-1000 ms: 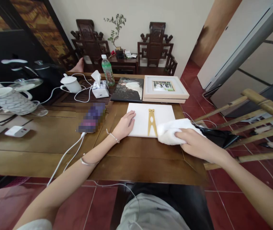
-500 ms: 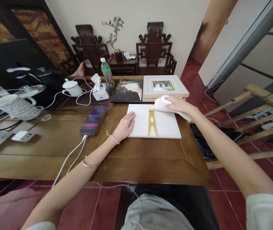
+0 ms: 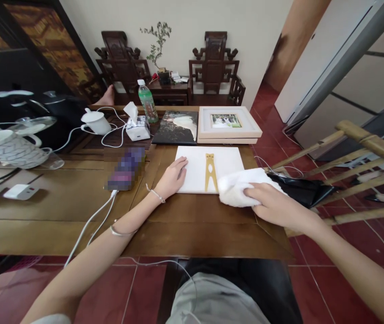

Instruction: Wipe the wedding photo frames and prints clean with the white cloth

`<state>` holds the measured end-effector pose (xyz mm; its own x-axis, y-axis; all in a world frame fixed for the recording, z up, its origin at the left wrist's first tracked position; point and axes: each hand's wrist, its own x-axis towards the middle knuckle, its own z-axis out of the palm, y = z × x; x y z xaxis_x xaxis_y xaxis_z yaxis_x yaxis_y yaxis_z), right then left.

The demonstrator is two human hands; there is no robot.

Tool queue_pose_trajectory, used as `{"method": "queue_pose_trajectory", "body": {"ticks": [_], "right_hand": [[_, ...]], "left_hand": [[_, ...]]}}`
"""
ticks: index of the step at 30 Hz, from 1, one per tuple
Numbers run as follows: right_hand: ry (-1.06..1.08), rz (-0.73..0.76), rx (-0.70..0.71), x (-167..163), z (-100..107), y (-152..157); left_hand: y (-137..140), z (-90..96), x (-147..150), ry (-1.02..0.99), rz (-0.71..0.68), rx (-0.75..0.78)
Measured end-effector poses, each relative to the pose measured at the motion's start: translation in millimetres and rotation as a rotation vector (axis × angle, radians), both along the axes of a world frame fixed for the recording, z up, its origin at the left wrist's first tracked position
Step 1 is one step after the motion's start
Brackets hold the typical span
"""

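A white rectangular board lies on the wooden table, with a yellow bear-shaped figure on its middle. My left hand rests flat with fingers stretched out on the board's left edge. My right hand is closed around a white cloth. The cloth is bunched over the board's near right corner and hides that corner. Part of the cloth trails behind the hand to the right.
Behind the board lie a dark photo panel and a pale picture frame. A tissue box, bottle and lidded white cup stand back left. A phone with a charging cable lies left. A bamboo chair stands right.
My right hand has drawn the cloth from the board's far right side toward me, to its near right corner. My left hand stays on the left edge.
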<state>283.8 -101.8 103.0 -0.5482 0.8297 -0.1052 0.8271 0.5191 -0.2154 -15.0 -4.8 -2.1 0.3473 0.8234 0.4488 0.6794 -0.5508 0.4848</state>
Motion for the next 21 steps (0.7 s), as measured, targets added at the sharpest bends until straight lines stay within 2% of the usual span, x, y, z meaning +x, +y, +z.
{"method": "queue_pose_trajectory", "body": {"ticks": [3, 7, 10, 13, 16, 21], "right_hand": [[-0.002, -0.022, -0.012, -4.2, 3.9, 19.0], [0.056, -0.064, 0.008, -10.5, 3.3, 80.3], [0.088, -0.101, 0.063, -15.1, -1.7, 123.6], [0.081, -0.140, 0.142, -19.2, -7.1, 142.5], [0.052, -0.113, 0.171, -21.2, -10.4, 129.7], [-0.003, -0.008, 0.136, -15.6, -8.7, 59.7]], "left_hand": [[-0.6, 1.0, -0.1, 0.002, 0.006, -0.009], [-0.5, 1.3, -1.0, 0.004, -0.003, -0.009], [0.1, 1.1, -2.0, 0.009, -0.009, -0.010], [0.1, 1.4, -2.3, 0.006, -0.008, -0.010], [-0.4, 1.9, -2.1, 0.005, -0.010, -0.009], [-0.7, 1.9, -1.5, -0.003, -0.015, -0.016]]}}
